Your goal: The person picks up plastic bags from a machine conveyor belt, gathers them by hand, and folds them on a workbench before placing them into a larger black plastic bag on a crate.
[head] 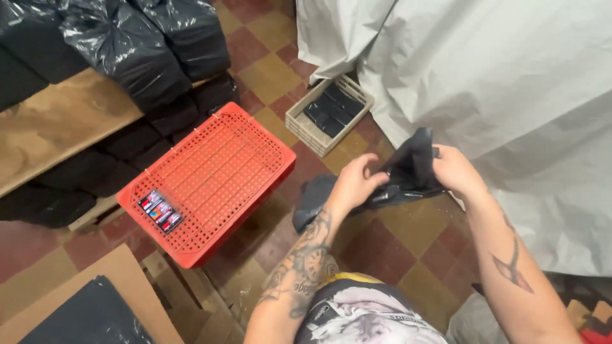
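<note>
Held black bag point(408, 172) between left hand point(352, 186) and right hand point(454, 171), fingers pinching its upper edge, bag hanging leftward

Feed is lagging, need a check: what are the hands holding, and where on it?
Both hands, left and right, grip a black plastic bag at its bunched upper edge; the rest hangs below.

Both forearms bare, tattooed, reaching forward from bottom of view. Left hand point(354, 181) raised at centre, fingers curled, fingertips pinched together, back of hand toward camera. Right hand point(454, 169) just opposite at same height, fingers bent inward in pinch, wrist angled left. Hands close together, not touching each other.
</note>
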